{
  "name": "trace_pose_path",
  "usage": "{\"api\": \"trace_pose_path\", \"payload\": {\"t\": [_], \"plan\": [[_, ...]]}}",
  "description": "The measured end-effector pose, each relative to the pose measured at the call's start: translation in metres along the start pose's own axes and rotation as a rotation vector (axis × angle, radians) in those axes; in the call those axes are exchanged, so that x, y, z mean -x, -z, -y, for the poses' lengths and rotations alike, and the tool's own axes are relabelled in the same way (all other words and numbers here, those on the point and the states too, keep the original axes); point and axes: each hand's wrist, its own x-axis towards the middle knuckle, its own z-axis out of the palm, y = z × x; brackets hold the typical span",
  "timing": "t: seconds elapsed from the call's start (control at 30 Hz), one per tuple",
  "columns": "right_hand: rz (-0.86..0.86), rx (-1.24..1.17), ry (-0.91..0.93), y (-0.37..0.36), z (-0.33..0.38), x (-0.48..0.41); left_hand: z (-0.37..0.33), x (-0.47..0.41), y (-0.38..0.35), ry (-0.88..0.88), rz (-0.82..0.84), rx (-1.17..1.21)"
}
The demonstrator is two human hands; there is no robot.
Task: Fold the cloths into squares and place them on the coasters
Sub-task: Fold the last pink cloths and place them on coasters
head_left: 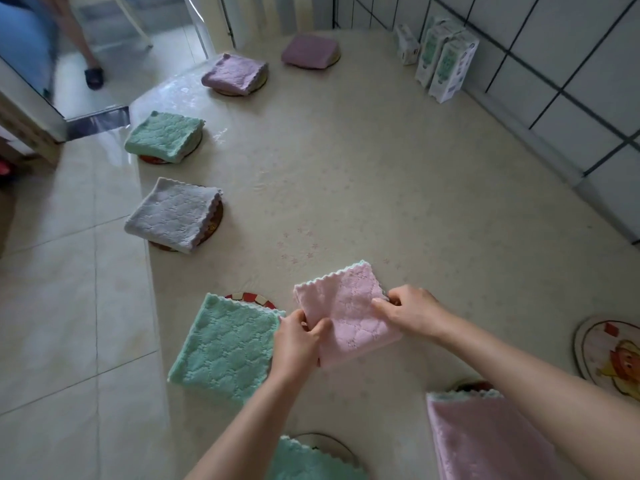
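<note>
A pink cloth (346,306), folded to a rough square, lies on the table in front of me. My left hand (298,337) pinches its near left edge. Over at its right edge, my right hand (408,310) pinches the cloth too. Left of it a folded green cloth (221,348) covers a red-and-white coaster (249,297). A bare coaster with a cartoon picture (613,355) lies at the right edge. Another folded pink cloth (485,438) sits on a coaster at the bottom right, and a green cloth (304,462) on a coaster at the bottom.
Folded cloths on coasters ring the table (381,168): grey (173,214), green (162,136), two mauve (235,72) (310,50). White cartons (446,60) stand by the tiled wall. The table's left edge drops to a tiled floor; a person's leg is at top left.
</note>
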Motion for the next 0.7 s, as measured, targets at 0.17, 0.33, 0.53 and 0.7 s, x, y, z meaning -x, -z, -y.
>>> {"api": "trace_pose_path", "payload": {"t": [0.17, 0.33, 0.53, 0.7], "plan": [[-0.072, 0.052, 0.014, -0.004, 0.001, 0.004, 0.004, 0.0, -0.001, 0.005, -0.012, 0.005], [-0.109, 0.076, -0.062, -0.007, 0.007, 0.013, 0.004, 0.017, 0.001, -0.184, -0.169, -0.231], [-0.292, 0.071, -0.159, -0.024, 0.02, 0.046, 0.009, 0.019, 0.02, -0.799, -0.322, -0.868], [-0.382, 0.143, -0.109, -0.039, 0.026, 0.063, 0.008, -0.002, 0.029, -0.914, -0.11, -0.985]]}}
